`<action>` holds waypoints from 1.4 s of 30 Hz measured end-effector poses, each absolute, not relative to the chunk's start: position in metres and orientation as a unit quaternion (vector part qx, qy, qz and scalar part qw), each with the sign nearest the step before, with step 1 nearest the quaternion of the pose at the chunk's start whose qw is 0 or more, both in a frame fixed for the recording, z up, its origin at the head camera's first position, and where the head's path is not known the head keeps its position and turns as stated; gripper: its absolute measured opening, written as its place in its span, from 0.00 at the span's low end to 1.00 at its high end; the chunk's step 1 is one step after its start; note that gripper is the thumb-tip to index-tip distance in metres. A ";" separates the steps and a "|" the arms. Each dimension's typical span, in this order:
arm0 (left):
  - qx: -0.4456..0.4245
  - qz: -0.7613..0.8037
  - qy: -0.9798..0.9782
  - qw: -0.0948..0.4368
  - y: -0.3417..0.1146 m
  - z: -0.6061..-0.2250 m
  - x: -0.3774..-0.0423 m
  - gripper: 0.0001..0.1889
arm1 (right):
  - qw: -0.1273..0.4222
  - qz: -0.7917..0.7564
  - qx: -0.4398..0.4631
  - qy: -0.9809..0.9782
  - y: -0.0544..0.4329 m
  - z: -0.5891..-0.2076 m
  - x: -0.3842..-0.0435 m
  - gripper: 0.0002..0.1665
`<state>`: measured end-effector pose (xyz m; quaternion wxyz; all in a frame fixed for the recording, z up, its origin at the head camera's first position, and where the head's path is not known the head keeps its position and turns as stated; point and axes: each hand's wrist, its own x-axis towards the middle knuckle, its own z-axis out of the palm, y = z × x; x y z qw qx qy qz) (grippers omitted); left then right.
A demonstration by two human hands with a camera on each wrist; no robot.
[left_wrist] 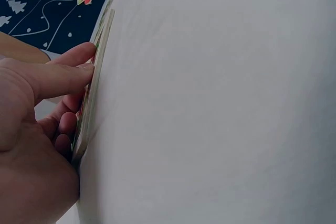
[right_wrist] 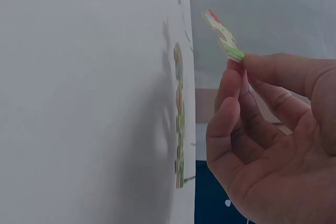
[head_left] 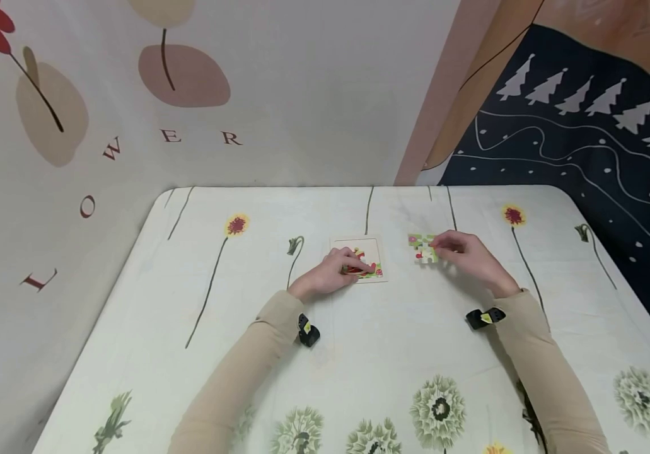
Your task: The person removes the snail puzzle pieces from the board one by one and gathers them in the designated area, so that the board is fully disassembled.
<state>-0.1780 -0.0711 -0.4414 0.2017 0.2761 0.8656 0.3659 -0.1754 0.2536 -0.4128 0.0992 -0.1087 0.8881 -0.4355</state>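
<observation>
My left hand (head_left: 333,271) rests on a small square picture puzzle board (head_left: 378,249) lying on the table. In the left wrist view its thumb and index finger are extended, tips against the face of the board (left_wrist: 93,111), while the other fingers bend beneath. Red and green picture parts show around the fingers. Right of the board, my right hand (head_left: 463,252) pinches a jigsaw piece (right_wrist: 223,35) between thumb and fingertips, raised off the table. This piece is green and cream with a red spot. Below it, several other jigsaw pieces (right_wrist: 179,124) lie flat, partly hidden in the head view.
A white cloth with printed flowers covers the table (head_left: 393,340). Behind it hangs a pale patterned curtain (head_left: 313,94), with a dark blue tree-printed cloth (head_left: 574,145) on the right. Black camera straps (head_left: 309,331) sit at both wrists.
</observation>
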 end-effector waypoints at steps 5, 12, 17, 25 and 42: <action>0.279 0.369 0.864 0.200 -0.071 -0.441 -0.178 0.18 | 0.090 -0.433 -0.100 0.891 0.263 -0.414 -0.174 0.14; 0.282 0.370 0.863 0.198 -0.072 -0.441 -0.177 0.17 | 0.072 -0.440 -0.095 0.890 0.278 -0.411 -0.168 0.14; 0.282 0.370 0.863 0.197 -0.072 -0.440 -0.177 0.18 | 0.069 -0.444 -0.092 0.889 0.288 -0.412 -0.167 0.15; 0.280 0.369 0.864 0.199 -0.071 -0.441 -0.177 0.18 | 0.072 -0.424 -0.076 0.900 0.298 -0.418 -0.169 0.16; 0.278 0.369 0.864 0.201 -0.071 -0.440 -0.177 0.18 | 0.114 -0.387 -0.031 0.914 0.300 -0.421 -0.175 0.16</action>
